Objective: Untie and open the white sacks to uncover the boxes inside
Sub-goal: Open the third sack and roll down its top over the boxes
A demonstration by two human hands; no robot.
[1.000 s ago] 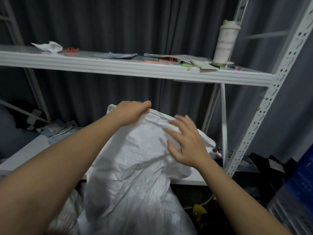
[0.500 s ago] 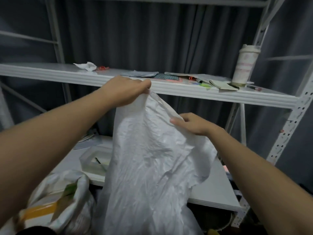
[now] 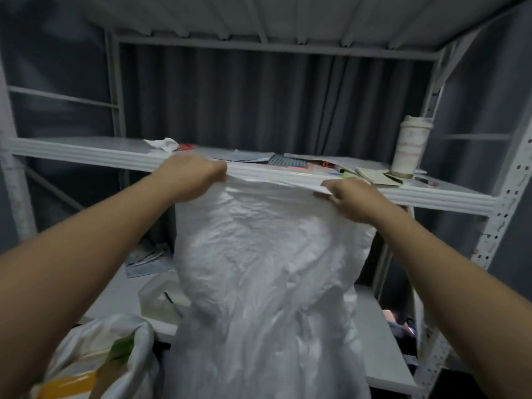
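A large crumpled white sack (image 3: 264, 272) hangs stretched in front of me, its top edge level with the middle shelf. My left hand (image 3: 193, 175) grips the sack's upper left corner. My right hand (image 3: 349, 198) pinches the upper right corner, and the rim is pulled taut between them. Whatever is inside the sack is hidden. At the lower left sits a second white sack (image 3: 112, 349), open at the top, with green and yellow packaging showing inside.
A white metal shelf (image 3: 86, 152) runs across behind the sack, with crumpled paper (image 3: 162, 144), loose papers and pens, and a tall lidded cup (image 3: 411, 148). The lower shelf (image 3: 380, 349) holds a clear plastic tub (image 3: 161, 298). A perforated upright (image 3: 501, 223) stands at right.
Both hands have lifted the sack higher and spread apart. My right hand moved from the sack's front to its upper right corner, pulling the rim taut. The view tilted upward.
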